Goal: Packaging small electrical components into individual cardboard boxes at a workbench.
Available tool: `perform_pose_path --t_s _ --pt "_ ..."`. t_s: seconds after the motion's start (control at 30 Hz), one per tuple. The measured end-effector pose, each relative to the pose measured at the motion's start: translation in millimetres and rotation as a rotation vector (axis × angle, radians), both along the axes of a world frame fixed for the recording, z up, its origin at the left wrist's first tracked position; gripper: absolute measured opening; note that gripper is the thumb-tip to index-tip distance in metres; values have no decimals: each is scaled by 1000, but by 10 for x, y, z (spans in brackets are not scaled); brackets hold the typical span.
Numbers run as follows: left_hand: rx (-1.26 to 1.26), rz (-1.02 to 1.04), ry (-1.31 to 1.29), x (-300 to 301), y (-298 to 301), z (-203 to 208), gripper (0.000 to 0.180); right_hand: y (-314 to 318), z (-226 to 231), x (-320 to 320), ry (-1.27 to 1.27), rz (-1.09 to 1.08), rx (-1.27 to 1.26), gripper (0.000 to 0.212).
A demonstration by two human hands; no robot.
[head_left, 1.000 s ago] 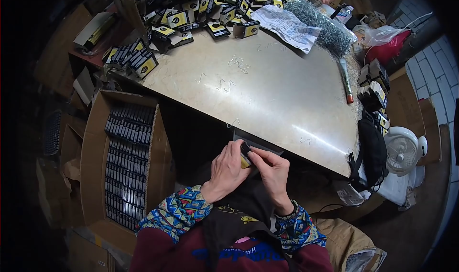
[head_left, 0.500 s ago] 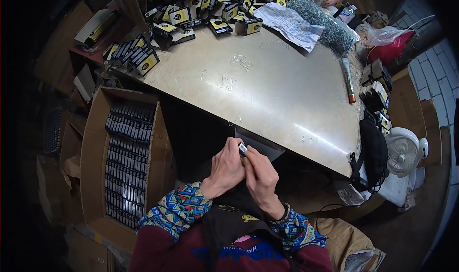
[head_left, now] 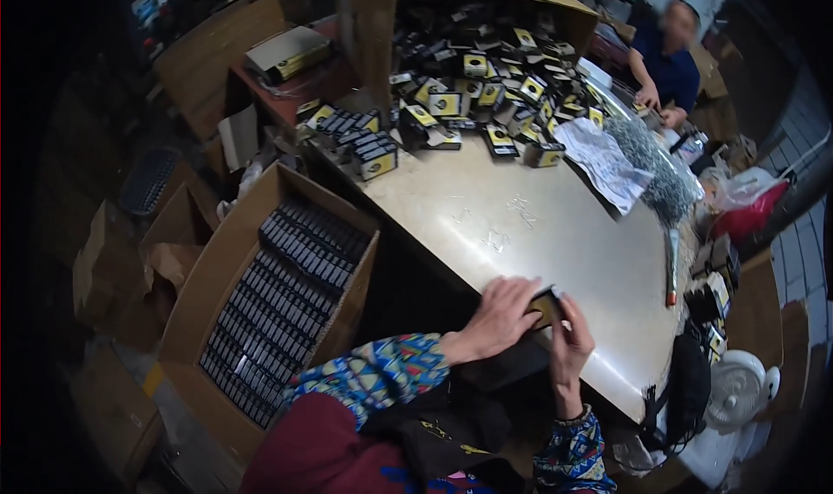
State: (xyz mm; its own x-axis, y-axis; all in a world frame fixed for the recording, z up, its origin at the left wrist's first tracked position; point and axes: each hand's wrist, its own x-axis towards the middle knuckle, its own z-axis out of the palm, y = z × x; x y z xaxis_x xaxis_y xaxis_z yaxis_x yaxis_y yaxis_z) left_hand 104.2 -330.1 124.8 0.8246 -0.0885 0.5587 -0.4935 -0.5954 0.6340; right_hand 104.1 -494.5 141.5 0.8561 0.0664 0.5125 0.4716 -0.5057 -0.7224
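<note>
A small black-and-yellow box is held between my two hands over the near edge of the table, its yellow face partly showing. My left hand has its thumb on the box, with its fingers reaching along the far side. On the other side of the box, my right hand grips it with thumb and fingers. Just beyond my hands, a few bent wire hooks lie on the tabletop. My fingers cover part of the box.
At left stands an open carton packed with rows of boxes. Loose black-and-yellow boxes spill from a large carton at the back. Crumpled paper, a wire hook pile, a brush and a fan lie right. A co-worker sits beyond.
The view has swung, bringing the co-worker and the large back carton into sight. My hands have moved from below the table edge to over it, and the box's yellow face now shows.
</note>
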Motion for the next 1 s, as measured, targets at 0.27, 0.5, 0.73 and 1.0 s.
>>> perform_pose_path --t_s 0.27,0.5,0.73,1.0 --pt "606 409 -133 843 1532 364 32 -169 -21 157 239 -83 167 29" --pt "616 173 -193 1445 1113 273 59 -1193 64 842 -20 -225 -425 25" --pt "568 -111 -322 2783 -921 53 48 -2660 -150 1840 198 -805 -837 45" --pt "185 -38 23 3506 -984 46 26 -2394 96 1784 157 -545 -555 34"
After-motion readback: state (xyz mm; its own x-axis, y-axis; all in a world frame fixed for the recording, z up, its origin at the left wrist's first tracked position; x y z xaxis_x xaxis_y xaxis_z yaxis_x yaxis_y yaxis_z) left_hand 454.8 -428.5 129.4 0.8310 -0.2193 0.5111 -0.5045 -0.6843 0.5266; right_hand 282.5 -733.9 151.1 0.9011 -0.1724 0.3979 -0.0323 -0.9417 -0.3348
